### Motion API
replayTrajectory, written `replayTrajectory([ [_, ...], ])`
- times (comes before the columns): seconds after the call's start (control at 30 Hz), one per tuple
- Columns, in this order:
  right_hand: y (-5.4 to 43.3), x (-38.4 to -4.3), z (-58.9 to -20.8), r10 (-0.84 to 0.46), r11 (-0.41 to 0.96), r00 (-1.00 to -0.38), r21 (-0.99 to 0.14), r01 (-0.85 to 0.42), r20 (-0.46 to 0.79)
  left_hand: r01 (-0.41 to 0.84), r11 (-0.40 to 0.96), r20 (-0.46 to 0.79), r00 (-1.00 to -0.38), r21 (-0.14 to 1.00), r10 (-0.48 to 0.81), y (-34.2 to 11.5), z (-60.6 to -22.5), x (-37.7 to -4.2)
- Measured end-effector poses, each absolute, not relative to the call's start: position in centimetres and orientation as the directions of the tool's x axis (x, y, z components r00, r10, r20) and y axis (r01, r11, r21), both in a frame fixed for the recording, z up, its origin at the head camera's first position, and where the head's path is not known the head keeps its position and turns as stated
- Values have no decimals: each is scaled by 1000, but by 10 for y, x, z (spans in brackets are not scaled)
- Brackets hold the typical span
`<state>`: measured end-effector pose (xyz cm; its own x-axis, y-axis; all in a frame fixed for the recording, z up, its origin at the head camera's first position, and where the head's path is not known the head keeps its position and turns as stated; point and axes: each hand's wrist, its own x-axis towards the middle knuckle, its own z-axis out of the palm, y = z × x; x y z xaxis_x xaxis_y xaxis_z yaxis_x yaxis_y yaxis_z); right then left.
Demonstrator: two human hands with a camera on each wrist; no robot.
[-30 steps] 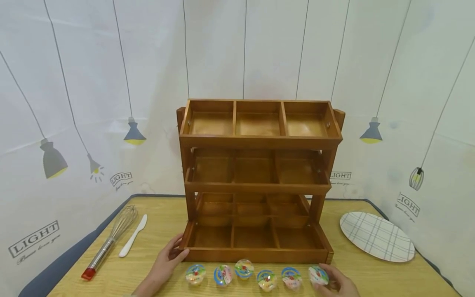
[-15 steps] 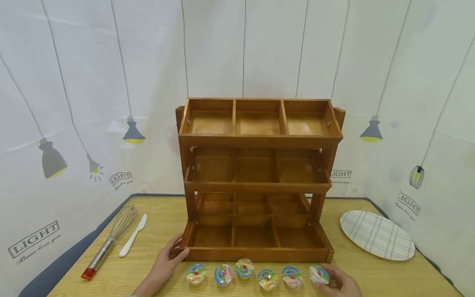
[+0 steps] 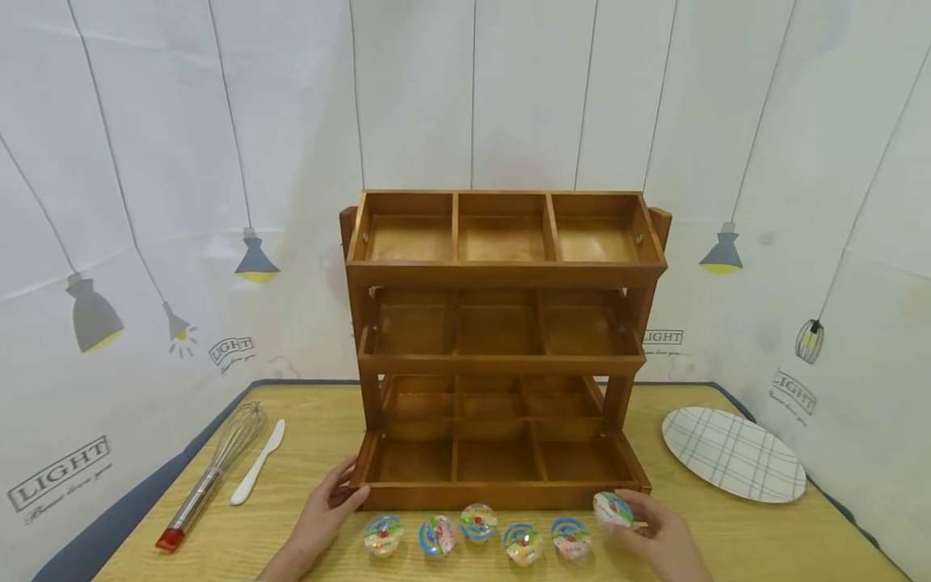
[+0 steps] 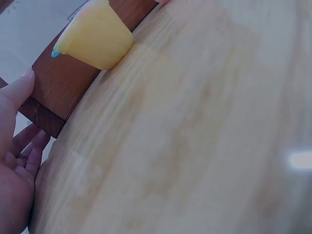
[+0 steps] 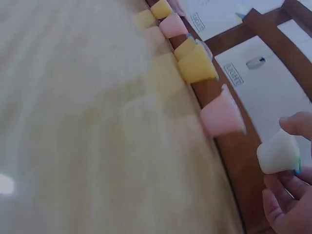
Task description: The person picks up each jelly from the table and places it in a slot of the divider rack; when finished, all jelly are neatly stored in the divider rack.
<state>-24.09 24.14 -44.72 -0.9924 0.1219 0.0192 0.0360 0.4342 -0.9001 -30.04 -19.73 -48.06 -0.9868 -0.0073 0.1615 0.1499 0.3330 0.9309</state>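
A three-tier brown wooden display rack (image 3: 502, 276) stands on the table, each tier split into compartments. My left hand (image 3: 320, 517) grips the front left corner of its bottom tray, thumb on the front board and fingers round the side. With thumb and fingers, my right hand (image 3: 658, 529) pinches a white jelly cup (image 5: 277, 153), its printed lid facing up toward the head view, near the rack's front right corner. Several more jelly cups line up before the rack, among them a yellow one (image 4: 97, 36) at the left end and a pink one (image 5: 223, 117) nearest my right hand.
At the left lie a whisk (image 3: 218, 469) with a red handle end and a white plastic knife (image 3: 258, 462). A checked oval plate (image 3: 733, 454) rests on the right. Behind stands a white backdrop (image 3: 305, 121) with printed lamps.
My right hand has lifted the white jelly cup and brought it slightly left and toward the rack's front board. The left hand keeps its grip on the corner.
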Motion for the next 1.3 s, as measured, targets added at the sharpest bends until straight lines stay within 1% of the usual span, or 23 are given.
replayTrajectory([
  [0.13,222,-249,-432,49,403,-993,-912,-77,105,158,335,172,-985,929,-15,-196,-480,-300],
  [0.3,183,-264,-415,-102,347,-974,-910,-226,203,161,328,173,-985,931,-8,-197,-481,-300],
  [0.4,149,-277,-410,-163,317,-962,-912,-260,217,163,336,179,-984,928,-17,-199,-480,-300],
  [0.57,87,-301,-405,-213,320,-959,-914,-250,188,194,351,217,-976,916,-27,-201,-480,-302],
  [0.67,57,-313,-406,-208,327,-966,-921,-214,150,203,341,221,-975,918,-16,-199,-482,-302],
  [0.77,34,-324,-410,-174,339,-978,-925,-170,115,193,332,208,-978,923,-12,-197,-483,-301],
  [0.97,-1,-336,-424,-100,425,-991,-896,-127,94,175,325,192,-981,929,-20,-196,-486,-300],
  [1.2,-21,-342,-431,-39,569,-994,-815,-109,105,184,322,195,-981,929,-1,-194,-486,-300],
  [1.3,-23,-346,-429,-31,593,-993,-798,-108,111,179,334,196,-980,925,-19,-195,-485,-301],
])
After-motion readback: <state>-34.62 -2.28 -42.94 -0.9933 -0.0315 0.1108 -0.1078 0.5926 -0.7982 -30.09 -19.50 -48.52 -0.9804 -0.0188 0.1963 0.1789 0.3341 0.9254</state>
